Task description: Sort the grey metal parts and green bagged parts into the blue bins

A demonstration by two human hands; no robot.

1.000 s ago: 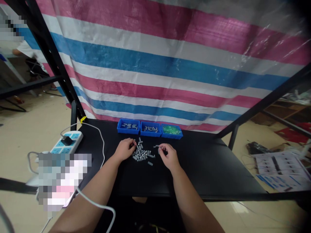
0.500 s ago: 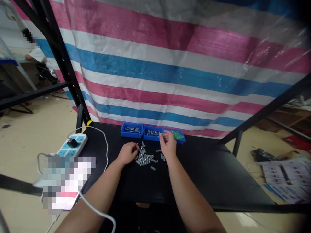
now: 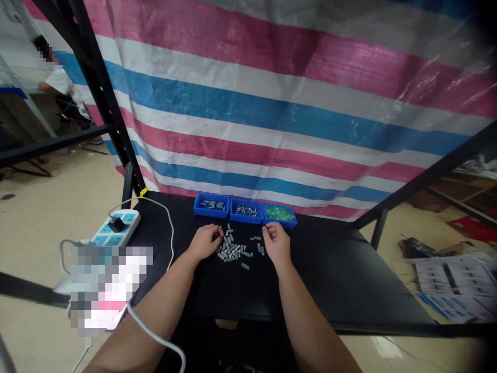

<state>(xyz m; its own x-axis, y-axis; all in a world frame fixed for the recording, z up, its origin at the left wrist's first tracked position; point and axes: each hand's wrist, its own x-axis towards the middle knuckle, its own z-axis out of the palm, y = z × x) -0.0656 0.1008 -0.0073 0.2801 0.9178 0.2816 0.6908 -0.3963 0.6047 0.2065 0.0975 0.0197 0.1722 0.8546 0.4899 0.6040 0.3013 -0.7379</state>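
Small grey cylinders and shiny metal bits lie in a pile on the black tabletop. At the pile's left edge is my left hand, its fingers curled and the tips together; whatever they grip is too small to make out. My right hand is just in front of the blue bin of green pieces, thumb and fingertips pinched, with any contents hidden. A few loose grey cylinders rest left of that hand. One more cylinder lies nearer me.
Along the back stand a blue bin of grey cylinders and a blue bin of metal bits. A power strip and cables occupy the left side. Behind hangs a striped sheet; a person sits far left.
My right hand went from the loose cylinders to the bin of metal bits, then drew back toward me. My left hand stayed beside the pile. The camera view shifted slightly.
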